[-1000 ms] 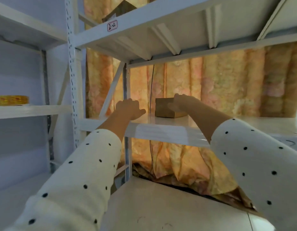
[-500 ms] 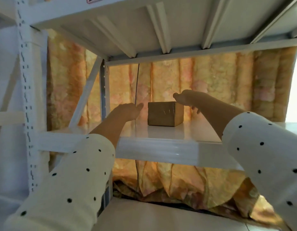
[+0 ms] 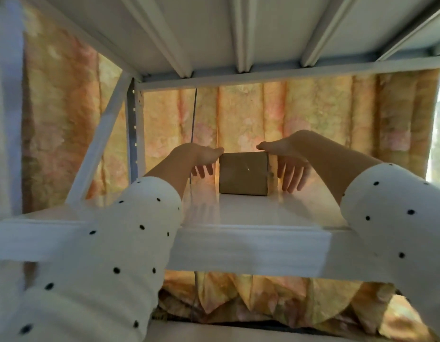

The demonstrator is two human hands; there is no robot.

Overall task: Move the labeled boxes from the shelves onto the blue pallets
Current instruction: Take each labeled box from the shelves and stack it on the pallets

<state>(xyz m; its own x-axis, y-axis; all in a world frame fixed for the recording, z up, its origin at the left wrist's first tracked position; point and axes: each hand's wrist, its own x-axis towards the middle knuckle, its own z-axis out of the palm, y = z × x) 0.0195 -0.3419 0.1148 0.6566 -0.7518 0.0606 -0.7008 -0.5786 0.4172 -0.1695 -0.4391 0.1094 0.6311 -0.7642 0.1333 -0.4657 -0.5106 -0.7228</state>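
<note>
Upright post (image 3: 6, 119): white, far left of the box, blurred.
Diagonal brace (image 3: 100, 141): white, left of the box, leaning up toward the shelf above.
Left sleeve (image 3: 110, 243): white with black dots, crosses the shelf's front edge, left of the box and nearer the camera.
Left hand (image 3: 198, 159): just left of the box, palm turned toward it, fingers (image 3: 204, 170) spread and hanging down. Thumb tip at the box's top left corner; contact cannot be told. Grip: apart, nothing clasped.
Cord (image 3: 193, 119): thin, dark, hangs down behind the left hand, left of the box.
Box (image 3: 242, 172): brown cardboard, upright on the white shelf (image 3: 251, 218), set well back from the front edge, between the two hands. No label readable on the near face.
Right hand (image 3: 291, 161): just right of the box, thumb reaching over the top right corner, fingers (image 3: 290, 178) spread downward beside the right face with a gap showing. Grip: apart, not clamped.
Right sleeve (image 3: 399, 230): same dotted cloth, right of the box, nearer the camera.
Curtain (image 3: 312, 112): yellow-orange, flowered, directly behind the box.
Upper shelf (image 3: 238, 33): ribbed white underside, above the box.
</note>
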